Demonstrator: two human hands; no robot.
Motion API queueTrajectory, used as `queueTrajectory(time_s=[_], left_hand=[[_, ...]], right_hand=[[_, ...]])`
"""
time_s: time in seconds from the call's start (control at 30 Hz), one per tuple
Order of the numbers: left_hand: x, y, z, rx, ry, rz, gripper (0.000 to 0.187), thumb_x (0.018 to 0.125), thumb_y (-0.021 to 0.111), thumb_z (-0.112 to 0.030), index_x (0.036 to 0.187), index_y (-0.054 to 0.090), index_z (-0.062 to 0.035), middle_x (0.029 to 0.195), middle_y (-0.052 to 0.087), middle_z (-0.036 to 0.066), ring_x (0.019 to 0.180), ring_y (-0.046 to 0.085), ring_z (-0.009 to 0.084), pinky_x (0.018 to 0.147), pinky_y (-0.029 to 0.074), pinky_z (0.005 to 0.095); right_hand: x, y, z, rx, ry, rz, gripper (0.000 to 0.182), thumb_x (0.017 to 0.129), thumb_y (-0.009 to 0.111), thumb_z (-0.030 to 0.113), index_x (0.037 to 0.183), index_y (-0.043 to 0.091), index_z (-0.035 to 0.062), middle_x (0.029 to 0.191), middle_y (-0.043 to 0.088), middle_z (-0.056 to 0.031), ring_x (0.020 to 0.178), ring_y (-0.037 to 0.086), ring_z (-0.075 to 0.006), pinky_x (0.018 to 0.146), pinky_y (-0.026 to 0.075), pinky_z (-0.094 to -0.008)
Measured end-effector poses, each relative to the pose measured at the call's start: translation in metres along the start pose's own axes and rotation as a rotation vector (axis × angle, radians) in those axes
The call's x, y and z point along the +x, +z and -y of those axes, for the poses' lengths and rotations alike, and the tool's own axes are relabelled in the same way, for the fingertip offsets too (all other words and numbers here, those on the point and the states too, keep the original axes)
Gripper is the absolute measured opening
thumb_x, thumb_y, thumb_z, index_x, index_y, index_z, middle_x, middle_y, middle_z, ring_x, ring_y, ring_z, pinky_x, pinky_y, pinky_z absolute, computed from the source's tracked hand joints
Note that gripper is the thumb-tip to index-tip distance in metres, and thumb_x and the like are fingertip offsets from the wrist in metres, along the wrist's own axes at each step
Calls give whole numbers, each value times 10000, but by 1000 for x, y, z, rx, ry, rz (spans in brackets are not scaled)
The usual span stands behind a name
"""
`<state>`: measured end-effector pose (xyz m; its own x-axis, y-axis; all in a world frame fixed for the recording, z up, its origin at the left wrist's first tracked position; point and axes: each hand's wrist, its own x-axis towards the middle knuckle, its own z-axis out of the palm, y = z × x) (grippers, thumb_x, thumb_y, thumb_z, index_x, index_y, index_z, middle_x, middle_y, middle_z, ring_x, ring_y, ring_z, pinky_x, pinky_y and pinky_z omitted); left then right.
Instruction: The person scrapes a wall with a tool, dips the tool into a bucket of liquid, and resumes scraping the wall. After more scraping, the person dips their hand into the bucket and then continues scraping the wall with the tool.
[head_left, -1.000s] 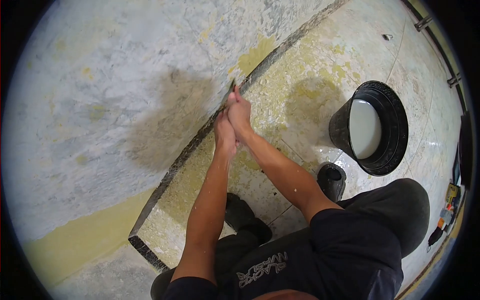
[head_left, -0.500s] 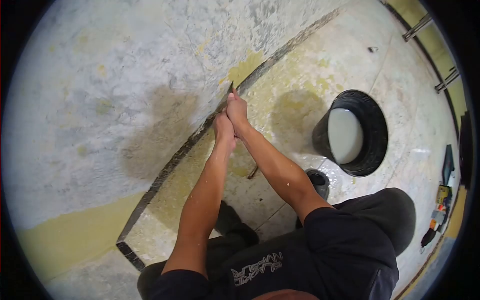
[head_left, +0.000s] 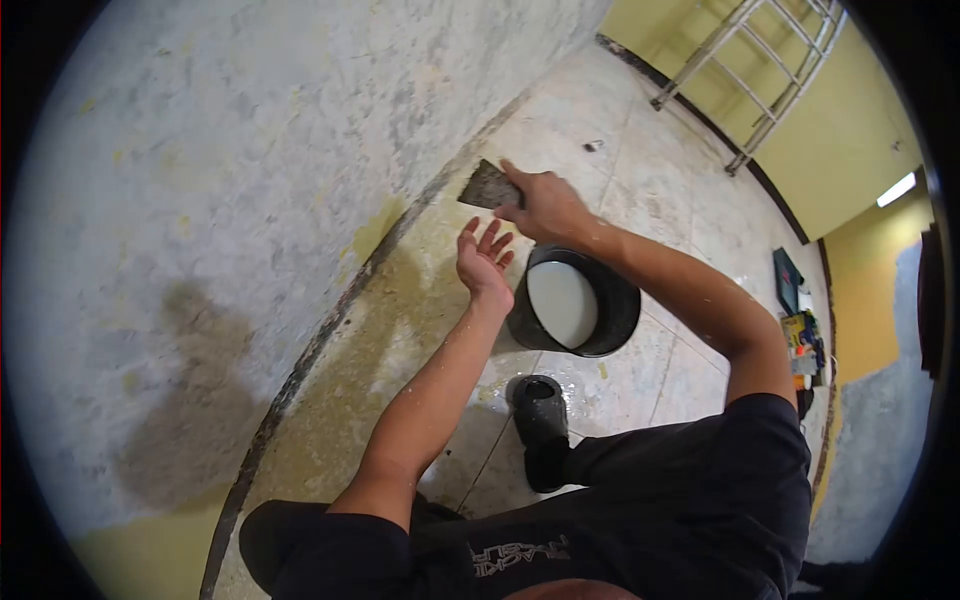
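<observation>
My right hand (head_left: 548,203) grips a dark, flat rectangular scraper (head_left: 487,187) by its right side, above the far rim of the black bucket. My left hand (head_left: 486,262) is just below it, palm up with the fingers apart and nothing in it. The black bucket (head_left: 618,312) holds a whitish liquid (head_left: 562,305) and stands on the tiled floor, right of my left hand. A scraped grey wall (head_left: 270,150) with yellow paint patches fills the left side.
A metal ladder (head_left: 756,85) leans at the upper right. Tools and containers (head_left: 800,335) lie along the right wall. My shoe (head_left: 541,410) is below the bucket. A dark baseboard strip (head_left: 300,368) runs along the wall's foot.
Both hands have come away from the wall's base and separated. My right hand has moved right with the scraper, and my left hand has opened. The view has shifted, showing more of the ladder.
</observation>
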<state>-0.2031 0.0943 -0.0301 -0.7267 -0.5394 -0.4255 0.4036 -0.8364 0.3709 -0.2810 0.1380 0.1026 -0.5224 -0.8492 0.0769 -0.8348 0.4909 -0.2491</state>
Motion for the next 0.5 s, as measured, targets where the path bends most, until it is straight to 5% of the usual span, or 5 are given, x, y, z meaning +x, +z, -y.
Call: queueTrajectory(time_s=[0.13,0.2,0.33,0.47,0.5], left_hand=[[-8,6,12,123,179,1,379,944,452,-355,1242,455,-122,1135,616,74,920,579,157,760,394,300],[-8,6,14,341,446,126,333,922,516,-250,1213,459,-98,1108,630,92,926,579,158,748,409,292],[-13,13,8,490,460,350,303,858,525,-39,1155,470,-18,1070,622,131,949,575,169,825,443,284],[-10,12,8,622,477,417,249,848,483,48,1093,509,10,1027,622,127,908,588,166,839,464,278],[-9,14,7,624,481,411,249,848,483,48,1093,509,10,1027,622,127,908,588,166,839,464,278]], right_hand=[[-43,-52,-59,-90,-12,166,599,715,730,272,1242,579,33,861,668,-242,784,646,-405,765,500,-417],[-54,-55,-97,-84,117,498,562,707,711,216,1232,598,48,848,683,-198,688,656,-326,671,518,-404],[-60,-15,-107,-41,373,950,450,742,660,105,1188,634,48,783,662,-134,506,583,-181,451,477,-330],[-52,95,-126,-452,188,1164,317,756,631,133,1062,694,75,818,677,-107,650,664,-214,513,503,-341],[-57,134,-144,-525,-51,1075,278,767,619,141,1022,697,60,839,680,-109,714,674,-219,554,513,-349]])
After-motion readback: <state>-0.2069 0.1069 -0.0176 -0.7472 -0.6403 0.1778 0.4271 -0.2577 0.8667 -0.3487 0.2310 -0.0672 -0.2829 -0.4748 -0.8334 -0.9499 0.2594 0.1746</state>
